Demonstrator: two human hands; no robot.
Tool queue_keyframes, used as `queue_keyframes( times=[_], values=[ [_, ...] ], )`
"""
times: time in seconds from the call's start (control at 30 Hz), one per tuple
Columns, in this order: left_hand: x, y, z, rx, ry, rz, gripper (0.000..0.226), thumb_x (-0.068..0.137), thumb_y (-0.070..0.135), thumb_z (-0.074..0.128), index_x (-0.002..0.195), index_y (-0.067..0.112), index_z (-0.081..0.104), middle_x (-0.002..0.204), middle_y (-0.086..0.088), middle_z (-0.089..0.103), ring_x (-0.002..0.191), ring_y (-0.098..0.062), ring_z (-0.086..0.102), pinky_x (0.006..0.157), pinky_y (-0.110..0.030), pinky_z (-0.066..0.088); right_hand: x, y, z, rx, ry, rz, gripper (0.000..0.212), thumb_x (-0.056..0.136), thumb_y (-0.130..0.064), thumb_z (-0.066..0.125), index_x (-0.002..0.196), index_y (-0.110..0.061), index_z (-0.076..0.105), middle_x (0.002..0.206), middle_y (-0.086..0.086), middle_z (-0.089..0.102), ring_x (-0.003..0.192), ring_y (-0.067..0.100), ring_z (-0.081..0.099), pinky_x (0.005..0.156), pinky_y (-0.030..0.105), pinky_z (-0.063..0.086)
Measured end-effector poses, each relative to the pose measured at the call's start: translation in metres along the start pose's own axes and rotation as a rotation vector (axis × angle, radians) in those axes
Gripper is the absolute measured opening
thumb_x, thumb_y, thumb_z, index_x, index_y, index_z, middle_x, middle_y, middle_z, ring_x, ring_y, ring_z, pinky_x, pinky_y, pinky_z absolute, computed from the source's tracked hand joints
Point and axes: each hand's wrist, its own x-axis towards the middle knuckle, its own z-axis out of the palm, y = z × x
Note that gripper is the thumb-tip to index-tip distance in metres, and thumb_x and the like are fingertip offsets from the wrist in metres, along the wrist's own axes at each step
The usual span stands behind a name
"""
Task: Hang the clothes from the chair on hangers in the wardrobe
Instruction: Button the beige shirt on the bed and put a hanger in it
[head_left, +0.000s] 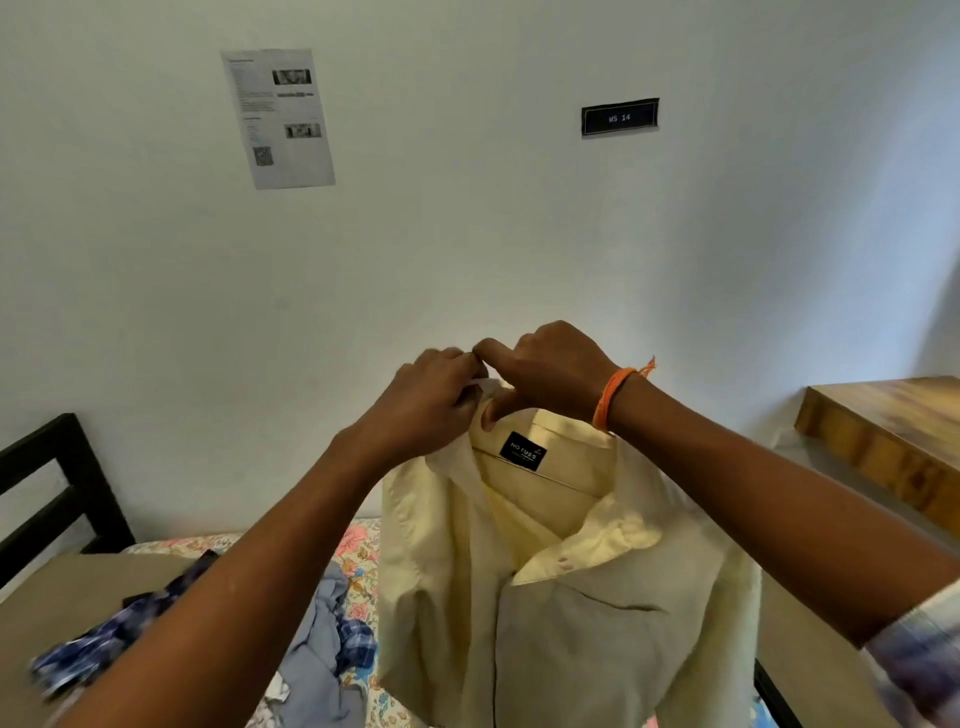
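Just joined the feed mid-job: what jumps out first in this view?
The pale yellow shirt held up at centre frame dominates, its dark neck label facing the camera. Both hands meet at its collar top: the left hand and the right hand, with an orange wrist thread, each have a grip there. Lower left, blue checked clothes lie heaped on a floral sheet.

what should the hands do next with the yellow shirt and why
Probably finish settling the collar, then carry it to the wardrobe. Both the left hand and right hand pinch at the top of the pale yellow shirt, which is held up with shoulders spread; a hanger inside cannot be confirmed. Other clothes lie below on the floral sheet.
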Motion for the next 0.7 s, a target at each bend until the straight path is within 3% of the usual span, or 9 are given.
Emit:
queue_keyframes(
  times=[0.07, 0.13, 0.2, 0.33, 0.4, 0.5, 0.57, 0.6, 0.7],
  values=[
    [-0.003, 0.001, 0.005, -0.107, -0.025, -0.034, 0.022, 0.097, 0.025, 0.052, 0.118, 0.019, 0.055, 0.102, 0.002, 0.066, 0.09, -0.014, 0.061, 0.078, -0.036, 0.053, -0.001, -0.001, 0.004, 0.062, 0.077, -0.004, 0.074, 0.062, -0.071, 0.067, 0.095, -0.006, 0.065, 0.041, -0.008, 0.017, 0.03, 0.019, 0.021, 0.037, 0.022, 0.022],
    [-0.006, 0.002, 0.009, -0.153, -0.03, -0.028, 0.03, 0.095, 0.025, 0.06, 0.124, 0.019, 0.053, 0.097, 0.006, 0.064, 0.082, -0.008, 0.06, 0.072, -0.024, 0.05, -0.005, -0.001, 0.008, 0.105, 0.099, -0.027, 0.073, 0.065, -0.069, 0.067, 0.103, -0.008, 0.059, 0.049, -0.014, 0.003, 0.032, 0.017, 0.019, 0.039, 0.023, 0.022],
    [-0.007, 0.002, 0.012, -0.191, -0.018, -0.026, 0.038, 0.092, 0.027, 0.065, 0.128, 0.018, 0.057, 0.1, 0.005, 0.066, 0.083, -0.007, 0.061, 0.075, -0.022, 0.051, -0.01, -0.001, 0.011, 0.135, 0.105, -0.02, 0.076, 0.065, -0.067, 0.071, 0.112, -0.011, 0.048, 0.046, -0.012, 0.012, 0.032, 0.016, 0.022, 0.042, 0.023, 0.022],
    [-0.012, 0.002, 0.024, -0.274, 0.023, 0.027, 0.026, 0.088, 0.03, 0.07, 0.111, 0.018, 0.07, 0.092, 0.007, 0.07, 0.072, 0.0, 0.06, 0.063, -0.013, 0.045, -0.021, -0.001, 0.018, 0.239, 0.045, 0.047, 0.09, 0.065, -0.074, 0.062, 0.128, -0.015, 0.036, 0.044, -0.005, 0.034, 0.033, 0.016, 0.038, 0.04, 0.024, 0.026],
    [-0.015, 0.004, 0.028, -0.248, 0.037, 0.081, 0.026, 0.089, 0.029, 0.07, 0.111, 0.017, 0.07, 0.092, 0.006, 0.071, 0.074, -0.003, 0.063, 0.064, -0.019, 0.048, -0.026, -0.002, 0.019, 0.3, 0.076, 0.099, 0.096, 0.064, -0.079, 0.056, 0.134, -0.019, 0.03, 0.049, -0.001, 0.048, 0.039, 0.016, 0.046, 0.043, 0.026, 0.034],
    [-0.017, 0.002, 0.032, -0.21, 0.173, 0.066, 0.019, 0.091, 0.02, 0.066, 0.108, 0.017, 0.072, 0.092, 0.003, 0.073, 0.078, -0.01, 0.066, 0.068, -0.03, 0.054, -0.04, 0.001, 0.013, 0.495, 0.24, 0.279, 0.087, 0.077, -0.072, 0.058, 0.14, -0.015, 0.041, 0.087, 0.002, 0.068, 0.07, 0.014, 0.062, 0.067, 0.028, 0.051],
    [-0.018, -0.003, 0.034, -0.194, 0.235, 0.024, 0.018, 0.091, 0.018, 0.062, 0.106, 0.018, 0.071, 0.092, 0.005, 0.073, 0.08, -0.012, 0.066, 0.07, -0.035, 0.055, -0.059, 0.0, 0.013, 0.409, 0.377, 0.52, 0.07, 0.083, -0.067, 0.061, 0.128, -0.013, 0.056, 0.108, 0.005, 0.064, 0.095, 0.018, 0.061, 0.082, 0.035, 0.052],
    [-0.019, -0.006, 0.036, -0.196, 0.25, 0.015, 0.017, 0.091, 0.017, 0.06, 0.105, 0.019, 0.071, 0.09, 0.005, 0.072, 0.079, -0.013, 0.065, 0.07, -0.036, 0.054, -0.068, 0.0, 0.013, 0.33, 0.347, 0.68, 0.066, 0.081, -0.068, 0.064, 0.119, -0.016, 0.06, 0.109, 0.004, 0.061, 0.096, 0.02, 0.06, 0.079, 0.038, 0.053],
    [-0.02, -0.011, 0.039, -0.207, 0.264, 0.015, 0.019, 0.091, 0.014, 0.06, 0.107, 0.018, 0.07, 0.092, 0.006, 0.071, 0.082, -0.015, 0.065, 0.072, -0.034, 0.052, -0.092, -0.009, 0.021, 0.249, -0.06, 0.995, 0.048, 0.078, -0.06, 0.072, 0.102, -0.02, 0.065, 0.102, 0.001, 0.06, 0.09, 0.023, 0.061, 0.071, 0.035, 0.053]
  ],
)
